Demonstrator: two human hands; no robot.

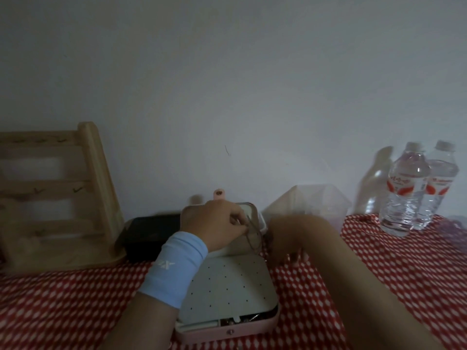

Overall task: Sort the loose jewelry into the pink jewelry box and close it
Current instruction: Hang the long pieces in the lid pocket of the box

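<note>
The pink jewelry box (222,333) lies open on the red-and-white cloth, its lid raised at the back with a snap tab (219,193) on top. A white perforated insert (232,286) covers most of the base; small jewelry shows in a gap at its front edge. My left hand (214,223), with a light blue wristband, pinches a thin chain necklace (254,238) against the inside of the lid. My right hand (288,241) is blurred and reaches toward the box's right side, fingers pointing down onto the cloth; what it holds is unclear.
A wooden rack (58,193) stands at the left, a black case (149,236) beside it. A clear plastic container (313,205) sits behind the right arm. Two water bottles (404,190) stand at the right, near a purple beaded item (454,231). The wall is close behind.
</note>
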